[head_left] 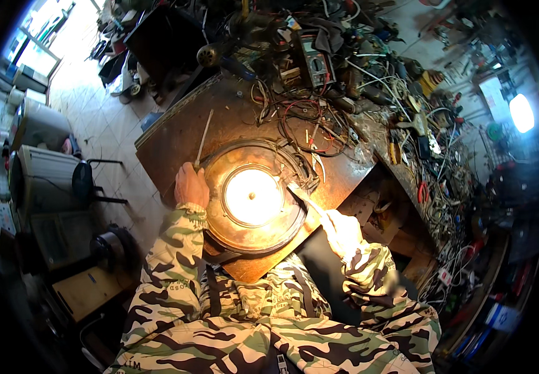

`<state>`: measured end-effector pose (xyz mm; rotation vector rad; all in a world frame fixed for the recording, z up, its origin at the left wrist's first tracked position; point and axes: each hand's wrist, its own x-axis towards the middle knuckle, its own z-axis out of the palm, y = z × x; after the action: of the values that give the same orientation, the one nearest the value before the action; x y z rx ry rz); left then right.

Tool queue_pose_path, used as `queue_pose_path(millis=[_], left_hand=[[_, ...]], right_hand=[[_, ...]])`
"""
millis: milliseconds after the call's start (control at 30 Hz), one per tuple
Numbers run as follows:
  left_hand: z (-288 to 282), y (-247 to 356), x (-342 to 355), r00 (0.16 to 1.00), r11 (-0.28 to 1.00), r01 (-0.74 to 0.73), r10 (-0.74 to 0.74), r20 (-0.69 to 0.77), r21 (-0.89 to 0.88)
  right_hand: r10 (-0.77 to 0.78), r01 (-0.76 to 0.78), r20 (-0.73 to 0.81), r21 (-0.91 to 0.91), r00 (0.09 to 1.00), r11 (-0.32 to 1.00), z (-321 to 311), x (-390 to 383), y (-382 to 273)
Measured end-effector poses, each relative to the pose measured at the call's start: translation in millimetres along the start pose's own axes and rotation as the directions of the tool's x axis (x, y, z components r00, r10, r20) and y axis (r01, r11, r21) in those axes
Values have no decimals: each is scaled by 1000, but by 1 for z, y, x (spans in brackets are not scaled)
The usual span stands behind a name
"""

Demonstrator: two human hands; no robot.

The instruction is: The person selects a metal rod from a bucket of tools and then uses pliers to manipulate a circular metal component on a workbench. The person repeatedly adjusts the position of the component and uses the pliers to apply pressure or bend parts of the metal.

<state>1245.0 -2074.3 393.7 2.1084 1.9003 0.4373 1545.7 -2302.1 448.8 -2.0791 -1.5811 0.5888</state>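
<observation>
Working at a round metal disc [252, 210], which lies flat on the tabletop [179, 134], towards the body. Its middle is washed out by glare; a small knob [252, 196] shows at the centre.

Right hand [342, 232]: fingers closed around a slim pale tool [305, 196], its far end at the disc's right rim. Contact at the tip cannot be confirmed. Left hand [191, 185]: fingers curled at the left rim, seemingly steadying the disc. A thin rod [205, 134] runs up from these fingertips; whether they pinch it or it merely lies against them, cannot tell.

Step in hand, judged: tool work at the right rim, with the left hand as brace. Next move seems to call for keeping the disc from turning, setting the tip squarely on its spot, and pressing lightly, since the glare hides detail there.

Beyond the upper right rim: small pliers [316, 157], then a loop of red and dark leads [310, 112]. Farther up, a meter [317, 64] amid piled parts. Right of the tabletop, a red-handled cutter [423, 192] near tangled cables [447, 218]. Far right, a bright lamp [522, 113]; at left, tiled floor [104, 112].
</observation>
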Motion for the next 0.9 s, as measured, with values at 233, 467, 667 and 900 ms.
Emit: queue_pose_path(millis=[233,467,667,900], left_hand=[[31,9,10,995,995,40,-31,-99,89],[26,22,8,995,982,93,-85,-52,165],[32,17,7,996,968,47,-27,-83,245],[31,16,6,998,972,36,-21,-67,231]], right_hand=[[-23,22,157,2,987,1000,-11,38,21],[28,87,349,-310,937,947,-30,64,-14],[-81,114,237,-129,968,985,-24,56,8],[-146,241,316,-287,937,927,-43,77,-1]])
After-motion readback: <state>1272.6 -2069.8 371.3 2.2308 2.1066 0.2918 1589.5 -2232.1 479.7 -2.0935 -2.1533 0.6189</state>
